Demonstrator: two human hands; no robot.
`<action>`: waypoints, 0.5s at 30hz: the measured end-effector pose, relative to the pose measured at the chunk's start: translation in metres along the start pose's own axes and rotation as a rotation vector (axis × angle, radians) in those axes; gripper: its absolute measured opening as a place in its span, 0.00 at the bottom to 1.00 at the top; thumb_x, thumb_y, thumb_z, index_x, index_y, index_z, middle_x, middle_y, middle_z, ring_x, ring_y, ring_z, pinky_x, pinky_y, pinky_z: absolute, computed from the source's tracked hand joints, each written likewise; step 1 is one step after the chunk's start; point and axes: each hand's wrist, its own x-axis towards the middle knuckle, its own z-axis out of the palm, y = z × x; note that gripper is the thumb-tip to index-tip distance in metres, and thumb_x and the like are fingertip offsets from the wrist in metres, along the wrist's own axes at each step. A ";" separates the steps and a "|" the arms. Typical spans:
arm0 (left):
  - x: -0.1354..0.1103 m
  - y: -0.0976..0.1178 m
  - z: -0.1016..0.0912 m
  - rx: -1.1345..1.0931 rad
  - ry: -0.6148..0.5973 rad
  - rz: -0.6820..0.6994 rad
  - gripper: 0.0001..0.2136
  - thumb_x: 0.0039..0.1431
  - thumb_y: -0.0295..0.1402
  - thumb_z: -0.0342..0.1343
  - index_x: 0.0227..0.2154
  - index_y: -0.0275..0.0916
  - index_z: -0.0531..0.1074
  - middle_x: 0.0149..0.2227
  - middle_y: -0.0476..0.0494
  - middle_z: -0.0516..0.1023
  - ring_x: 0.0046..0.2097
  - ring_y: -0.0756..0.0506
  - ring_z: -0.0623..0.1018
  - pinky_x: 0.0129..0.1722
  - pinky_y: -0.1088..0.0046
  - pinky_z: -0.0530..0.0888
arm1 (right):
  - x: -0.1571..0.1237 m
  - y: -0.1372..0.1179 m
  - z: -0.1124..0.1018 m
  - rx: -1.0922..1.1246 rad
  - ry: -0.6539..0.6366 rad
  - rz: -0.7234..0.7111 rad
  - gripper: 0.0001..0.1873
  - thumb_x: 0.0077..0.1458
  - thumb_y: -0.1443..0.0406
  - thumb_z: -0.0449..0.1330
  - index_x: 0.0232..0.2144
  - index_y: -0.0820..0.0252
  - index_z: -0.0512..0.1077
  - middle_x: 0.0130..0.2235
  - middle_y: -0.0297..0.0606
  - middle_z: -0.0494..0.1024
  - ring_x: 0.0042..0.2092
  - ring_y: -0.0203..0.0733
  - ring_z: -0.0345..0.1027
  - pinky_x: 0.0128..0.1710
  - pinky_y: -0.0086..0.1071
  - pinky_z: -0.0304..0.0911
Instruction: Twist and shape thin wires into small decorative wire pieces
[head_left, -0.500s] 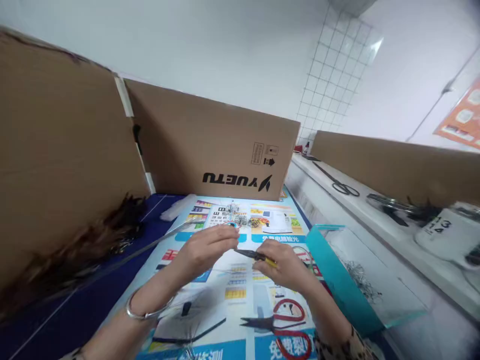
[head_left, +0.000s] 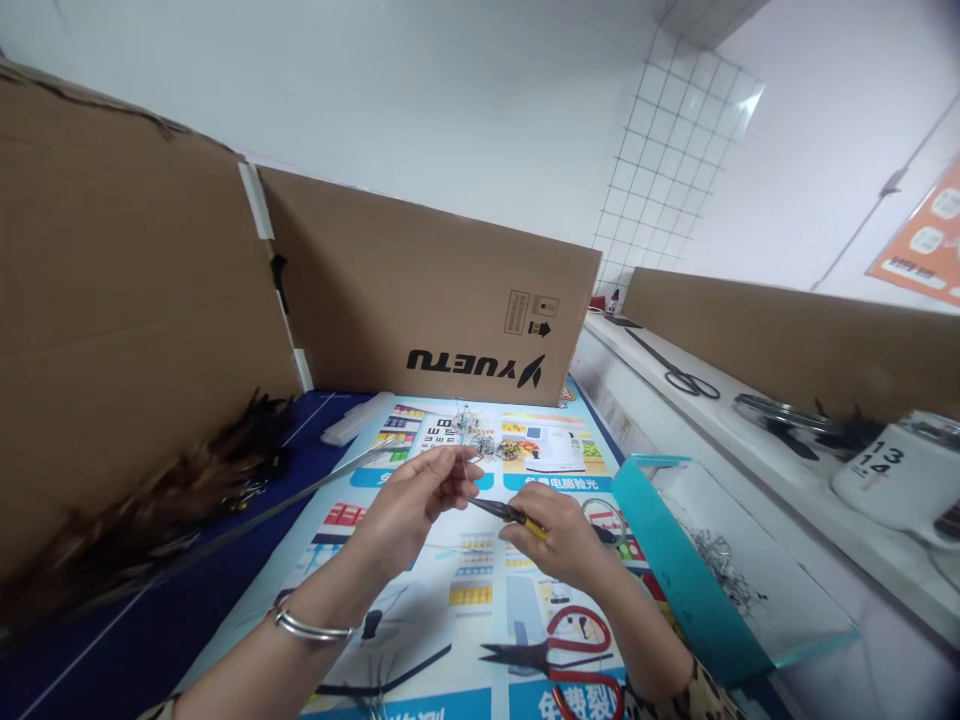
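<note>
My right hand [head_left: 551,532] is closed around pliers [head_left: 504,511] with yellow handles and dark, narrow jaws. Their tip points left, close to the fingers of my left hand [head_left: 427,500]. That hand pinches a thin piece of wire [head_left: 466,462], its details too fine to make out. Beyond my hands, small wire-and-bead clusters [head_left: 484,444] lie on the printed mat. Scissors with red handles [head_left: 577,655] rest in front of my right hand, blades toward the left. Several thin wires [head_left: 379,690] lie at the near edge.
A teal box [head_left: 675,560] holding tangled wire pieces stands on the right. Brown feathers [head_left: 172,490] lie on the left. Cardboard panels [head_left: 435,280] wall off the back and left. A white shelf [head_left: 750,430] carries a mug [head_left: 877,475] and black scissors [head_left: 691,384].
My left hand has turned so its fingers are more open to view, the thumb on top. The pliers stay nearly in place, and my left forearm has shifted slightly right.
</note>
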 end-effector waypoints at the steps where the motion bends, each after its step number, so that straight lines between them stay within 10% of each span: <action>1: -0.002 0.002 0.002 -0.058 -0.008 -0.016 0.15 0.56 0.40 0.55 0.40 0.33 0.72 0.34 0.39 0.75 0.31 0.49 0.74 0.30 0.75 0.71 | 0.000 0.000 0.002 0.007 0.000 -0.002 0.10 0.57 0.59 0.55 0.32 0.61 0.68 0.30 0.38 0.71 0.34 0.38 0.63 0.33 0.29 0.58; 15: 0.000 0.006 -0.001 -0.670 0.112 -0.150 0.07 0.62 0.24 0.45 0.39 0.30 0.67 0.27 0.49 0.65 0.23 0.58 0.65 0.22 0.82 0.68 | -0.004 0.011 0.033 0.003 -0.091 -0.024 0.12 0.57 0.57 0.53 0.35 0.60 0.68 0.31 0.39 0.70 0.34 0.38 0.63 0.34 0.30 0.60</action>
